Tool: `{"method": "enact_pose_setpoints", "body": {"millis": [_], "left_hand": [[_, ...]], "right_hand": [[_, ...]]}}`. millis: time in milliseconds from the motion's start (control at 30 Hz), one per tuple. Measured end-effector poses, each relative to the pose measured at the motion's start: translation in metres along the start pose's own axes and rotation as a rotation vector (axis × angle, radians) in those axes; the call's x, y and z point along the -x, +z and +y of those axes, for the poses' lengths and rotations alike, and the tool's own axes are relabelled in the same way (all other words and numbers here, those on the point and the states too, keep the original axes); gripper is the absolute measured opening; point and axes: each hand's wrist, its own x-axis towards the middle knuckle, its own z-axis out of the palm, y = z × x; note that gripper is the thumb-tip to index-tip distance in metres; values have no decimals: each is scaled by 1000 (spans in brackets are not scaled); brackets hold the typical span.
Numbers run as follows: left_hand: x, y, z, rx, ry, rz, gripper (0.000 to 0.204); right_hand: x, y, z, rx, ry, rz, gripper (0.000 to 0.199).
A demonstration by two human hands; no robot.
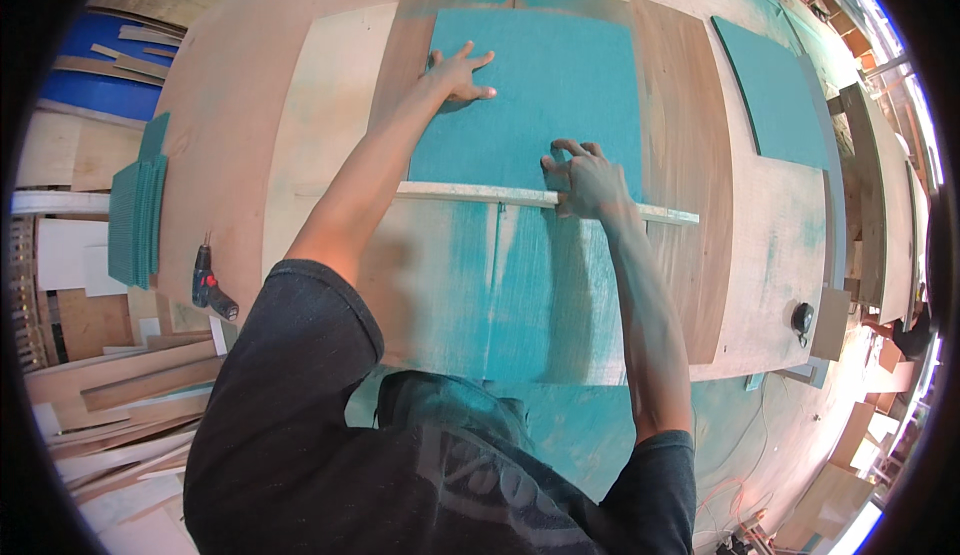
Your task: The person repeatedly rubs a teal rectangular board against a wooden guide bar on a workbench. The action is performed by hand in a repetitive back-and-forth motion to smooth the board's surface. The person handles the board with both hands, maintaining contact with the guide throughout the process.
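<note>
A flat square teal panel (540,95) lies on the worktable in front of me. Across its left part my left hand (462,75) rests with fingers spread, part of it over the panel's left edge. My right hand (592,180) is at the panel's near right part, fingers bent but apart, with nothing visible held in them. Its thumb side reaches down to a pale wooden strip (470,193) that runs along the panel's near edge. Under the panel lies a brown wooden board (690,175), partly covered. The underside of my right hand is hidden.
A cordless drill (210,283) lies at the table's left edge, near a stack of teal panels (135,215). Another teal panel (770,90) lies at the right, with a small round black object (802,318) nearer me. Wood offcuts (140,395) pile up at lower left.
</note>
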Motion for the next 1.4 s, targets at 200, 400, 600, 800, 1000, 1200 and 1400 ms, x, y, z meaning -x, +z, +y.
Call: {"method": "enact_pose_setpoints", "body": {"millis": [200,400,600,800,1000,1200,1400], "left_hand": [[-73,-24,-27,-16,-4,17,101],[-130,-39,-34,22,-110,-19,92],[-149,-46,-53,34,-87,-10,94],[-114,-43,-25,17,-100,-64,99],[-3,-21,17,116,-127,-110,91],[145,14,50,134,-178,-166,87],[278,60,90,190,-168,-155,87]], "right_hand": [[-61,-29,15,8,81,-36,74],[-116,-52,37,-100,197,-202,84],[-122,-73,29,-35,223,-224,80],[-109,-50,33,41,146,-232,80],[-23,-19,1,62,144,-259,66],[101,18,-51,11,29,-234,57],[226,88,-89,-75,18,-51,57]]}}
